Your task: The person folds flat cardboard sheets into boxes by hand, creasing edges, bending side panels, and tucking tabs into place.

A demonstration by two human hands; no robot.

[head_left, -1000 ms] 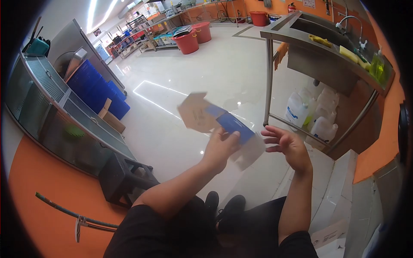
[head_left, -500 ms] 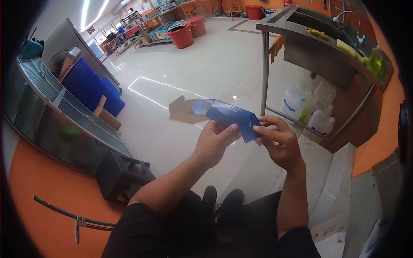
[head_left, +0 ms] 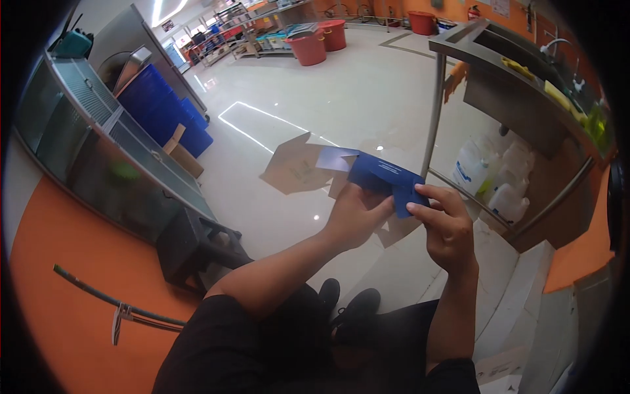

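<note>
A partly folded cardboard box (head_left: 377,172), printed blue outside and plain brown inside, is held up in front of me over the floor. Its brown flap (head_left: 298,164) spreads out to the left, and another brown piece shows under the blue part. My left hand (head_left: 354,220) grips the near side of the box, thumb toward the blue panel and some fingers hidden behind it. At the right end, my right hand (head_left: 446,220) pinches a blue end flap between thumb and fingers.
A steel sink stand (head_left: 428,131) with white plastic jugs (head_left: 476,161) beneath is at right. On the left stand a glass-sided chest (head_left: 134,148), blue crates (head_left: 151,105) and a dark plastic stool (head_left: 190,249). Red tubs (head_left: 307,50) stand farther back.
The brown flap at the left has spread wider, and a brown piece now shows below the blue part. Both hands keep hold of the box. The view has shifted slightly.
</note>
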